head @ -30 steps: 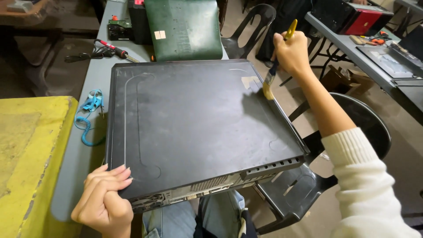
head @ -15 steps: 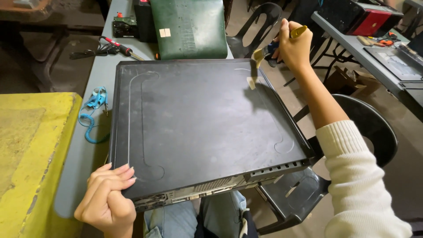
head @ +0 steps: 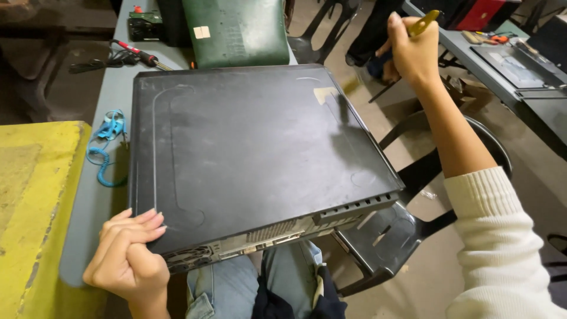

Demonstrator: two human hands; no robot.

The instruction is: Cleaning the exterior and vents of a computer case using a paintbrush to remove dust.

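A flat black metal computer case (head: 254,159) lies on the grey table (head: 112,88), its near end jutting over the table's near edge. The left hand (head: 127,257) grips the case's near-left corner, fingers curled over the top. The right hand (head: 413,53) is raised beyond the case's far-right corner, off the table's right edge, clenched around a yellow-handled brush (head: 426,22).

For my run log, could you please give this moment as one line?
left hand: grips corner of black metal computer case | right hand: holds yellow-handled brush beyond the case's edge
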